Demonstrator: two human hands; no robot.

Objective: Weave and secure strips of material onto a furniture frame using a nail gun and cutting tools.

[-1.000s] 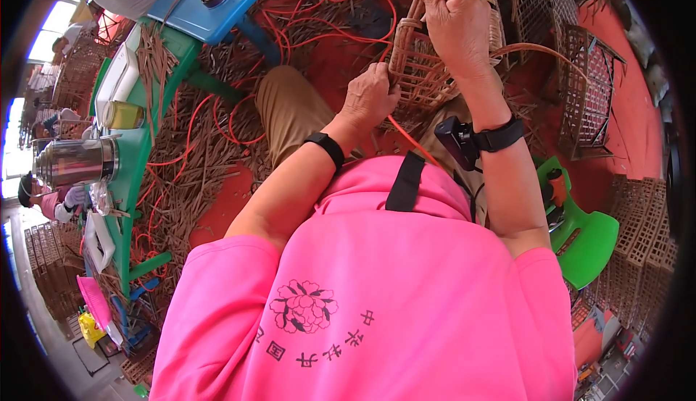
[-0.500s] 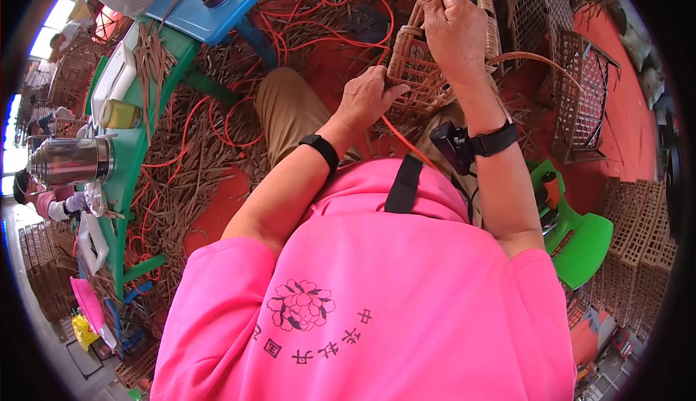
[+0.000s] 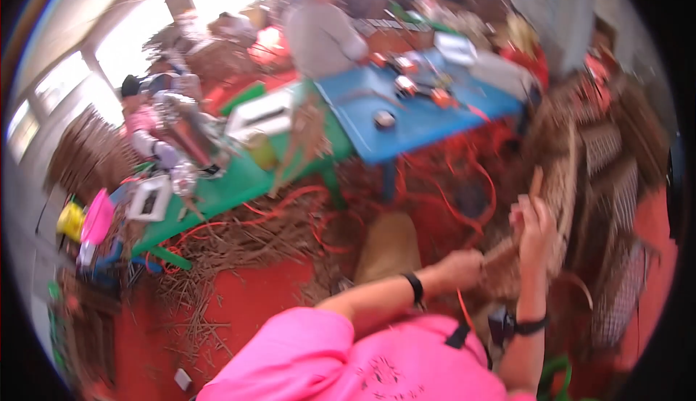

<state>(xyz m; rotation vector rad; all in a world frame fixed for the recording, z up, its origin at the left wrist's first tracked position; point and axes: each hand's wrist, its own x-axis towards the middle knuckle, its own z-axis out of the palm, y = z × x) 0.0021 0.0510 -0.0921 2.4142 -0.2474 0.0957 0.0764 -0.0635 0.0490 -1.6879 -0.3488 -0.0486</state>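
Hands at work on a woven basket frame, seen from the left of the room to the right. At far left a yellow cup (image 3: 70,220) and a pink dish (image 3: 97,216) sit near the end of a green counter (image 3: 232,184), with loose brown strips littering the red floor (image 3: 254,307) beneath it. Further right a blue counter (image 3: 406,122) carries small blurred objects, and a person in a grey top (image 3: 322,35) works behind it; orange cord (image 3: 435,184) trails below. The picture is smeared by motion, so fine detail is lost.

The left hand (image 3: 462,267), with a black band on its wrist, is closed around the lower edge of the basket frame (image 3: 558,198), apparently pinching a strip there. The right hand (image 3: 533,220), above a black wrist device, is curled against the frame's upright side, fingers clasped on it. The frame stands upright just beyond the person's knee (image 3: 391,245), at the right of the scene, with stacked wicker pieces (image 3: 616,162) behind it.

By judgement the step in hand is weaving a strip into the frame; the next move calls for a steady hold on the frame and tension on the strip.
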